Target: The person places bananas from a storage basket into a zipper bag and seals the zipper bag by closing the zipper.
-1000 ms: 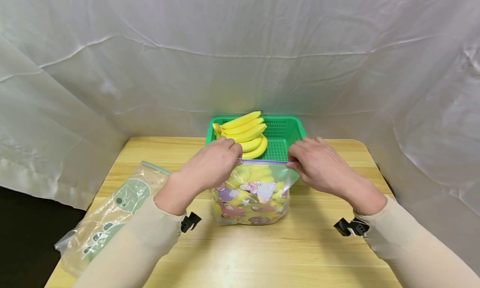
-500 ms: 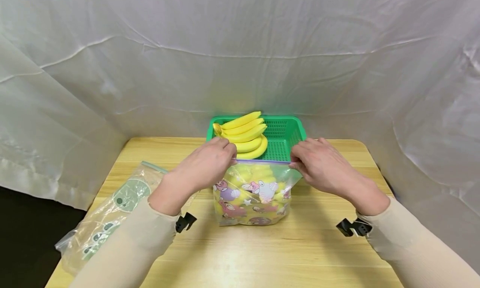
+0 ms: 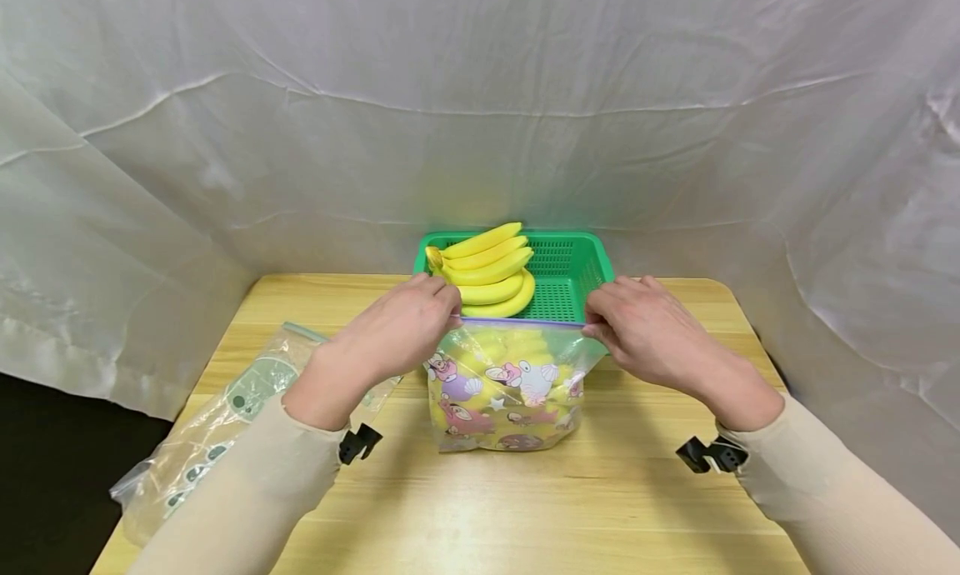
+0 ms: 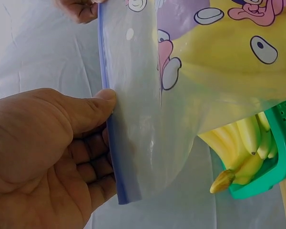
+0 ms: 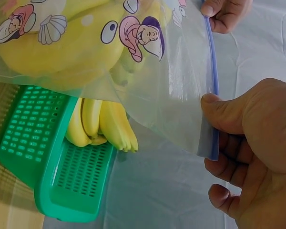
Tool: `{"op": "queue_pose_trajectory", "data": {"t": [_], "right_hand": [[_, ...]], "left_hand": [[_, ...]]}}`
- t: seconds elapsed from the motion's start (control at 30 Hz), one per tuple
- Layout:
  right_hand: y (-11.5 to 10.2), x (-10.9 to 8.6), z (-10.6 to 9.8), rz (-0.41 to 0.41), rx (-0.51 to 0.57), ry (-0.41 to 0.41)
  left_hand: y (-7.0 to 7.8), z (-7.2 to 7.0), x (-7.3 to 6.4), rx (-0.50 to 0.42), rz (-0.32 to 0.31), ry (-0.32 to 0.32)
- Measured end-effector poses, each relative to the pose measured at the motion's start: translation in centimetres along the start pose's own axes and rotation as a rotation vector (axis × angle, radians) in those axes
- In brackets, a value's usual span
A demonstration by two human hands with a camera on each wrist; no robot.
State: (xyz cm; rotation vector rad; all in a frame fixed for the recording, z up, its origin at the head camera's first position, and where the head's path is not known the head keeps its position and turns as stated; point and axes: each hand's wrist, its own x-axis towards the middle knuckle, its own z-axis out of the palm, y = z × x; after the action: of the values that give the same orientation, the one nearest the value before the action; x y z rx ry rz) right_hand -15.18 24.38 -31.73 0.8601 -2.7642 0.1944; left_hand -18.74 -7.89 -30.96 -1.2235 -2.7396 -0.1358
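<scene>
Head view: left hand [image 3: 401, 321] and right hand [image 3: 641, 325] pinch the likely soft, slippery zip-lock bag [image 3: 506, 396] by its purple seal [image 3: 521, 322], seemingly its firmest hold.

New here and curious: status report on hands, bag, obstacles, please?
Left hand, right hand: pinching purple zip of printed zipper bag. Upright, yellow contents inside. Green basket with bananas behind; nothing visibly blocking.

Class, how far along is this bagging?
Looks done: yellow items are inside the clear cartoon-print plastic bag. In hand: left hand and right hand pinch its purple zip strip; sealing is unclear. Perhaps left: the curved yellow bananas in the green plastic basket, and the flat green-printed plastic bag.
</scene>
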Motion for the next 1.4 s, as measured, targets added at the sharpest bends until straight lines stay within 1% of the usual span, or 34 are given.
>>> {"op": "queue_pose_trajectory", "data": {"t": [0.33, 0.47, 0.6, 0.83, 1.03, 1.2, 1.33, 1.4], "right_hand": [[0.1, -0.2, -0.1, 0.006, 0.001, 0.0], [0.2, -0.3, -0.1, 0.016, 0.004, -0.004], [0.4, -0.5, -0.1, 0.019, 0.002, -0.004], [0.7, -0.8, -0.1, 0.0, 0.0, 0.016], [1.0, -1.1, -0.1, 0.015, 0.008, 0.013], [1.2, -1.2, 0.0, 0.012, 0.011, 0.022], [1.4, -1.4, 0.1, 0.014, 0.032, 0.035], [1.5, -1.6, 0.4, 0.026, 0.075, 0.04]], "left_hand": [[-0.5, -0.2, -0.4, -0.02, -0.005, 0.002], [-0.7, -0.3, -0.6, -0.014, -0.004, 0.007], [-1.1, -0.3, -0.9, -0.02, -0.017, 0.011], [-1.8, -0.2, -1.6, -0.035, -0.034, 0.023], [-2.4, -0.1, -2.1, -0.067, -0.061, 0.009], [-2.5, -0.1, -2.2, -0.066, -0.076, -0.003], [-2.4, 0.0, -2.2, -0.088, -0.085, -0.002], [-2.4, 0.2, -2.2, -0.121, -0.093, 0.0]]}}
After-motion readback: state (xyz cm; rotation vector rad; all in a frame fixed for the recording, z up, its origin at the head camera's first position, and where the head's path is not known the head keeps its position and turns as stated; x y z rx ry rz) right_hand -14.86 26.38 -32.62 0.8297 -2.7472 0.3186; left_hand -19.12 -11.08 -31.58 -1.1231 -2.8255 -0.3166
